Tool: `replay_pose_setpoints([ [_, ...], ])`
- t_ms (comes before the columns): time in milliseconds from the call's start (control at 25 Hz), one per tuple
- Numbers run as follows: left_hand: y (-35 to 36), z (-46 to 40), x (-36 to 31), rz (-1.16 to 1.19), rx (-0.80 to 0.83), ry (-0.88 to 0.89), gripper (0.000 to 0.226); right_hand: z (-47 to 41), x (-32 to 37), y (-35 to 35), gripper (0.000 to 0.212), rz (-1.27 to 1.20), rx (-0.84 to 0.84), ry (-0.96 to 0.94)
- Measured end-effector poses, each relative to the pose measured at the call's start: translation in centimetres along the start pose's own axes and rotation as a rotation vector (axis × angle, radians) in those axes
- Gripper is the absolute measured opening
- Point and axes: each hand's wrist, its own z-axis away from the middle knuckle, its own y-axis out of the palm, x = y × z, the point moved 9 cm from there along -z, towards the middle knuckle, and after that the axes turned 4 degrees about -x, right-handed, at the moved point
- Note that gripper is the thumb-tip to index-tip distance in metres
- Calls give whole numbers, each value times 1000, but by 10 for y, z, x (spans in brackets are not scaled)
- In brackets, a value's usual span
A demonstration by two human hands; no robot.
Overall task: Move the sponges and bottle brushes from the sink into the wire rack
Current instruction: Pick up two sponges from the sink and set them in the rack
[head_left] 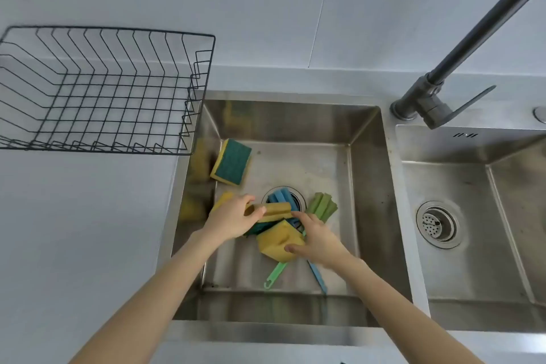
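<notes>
Both hands are down in the left sink basin (366, 186). My left hand (233, 217) is shut on a yellow sponge (274, 211) held over the drain. My right hand (317, 238) grips another yellow sponge (276, 241) just below it. A green-and-yellow sponge (232, 162) leans in the basin's far left corner, and one more yellow sponge (222, 198) peeks out behind my left hand. A blue bottle brush (282, 197) and a green bottle brush (322, 206) lie crossed under the sponges, handles toward me. The black wire rack (97, 91) stands on the counter to the left, with nothing in it.
A dark faucet (437, 88) rises at the back right between the two basins, its spout passing overhead. The right basin (502, 215) has a metal strainer drain (437, 224). Grey counter (74, 230) spreads in front of the rack on the left.
</notes>
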Motion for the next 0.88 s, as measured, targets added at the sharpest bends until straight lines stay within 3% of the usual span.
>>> replay_pose_setpoints([
  [400,35,-9,21,181,117,-162,64,-12,-4,17,61,-131,-70,39],
  [880,29,11,22,637,58,-334,35,11,15,-6,67,-96,-171,-80],
])
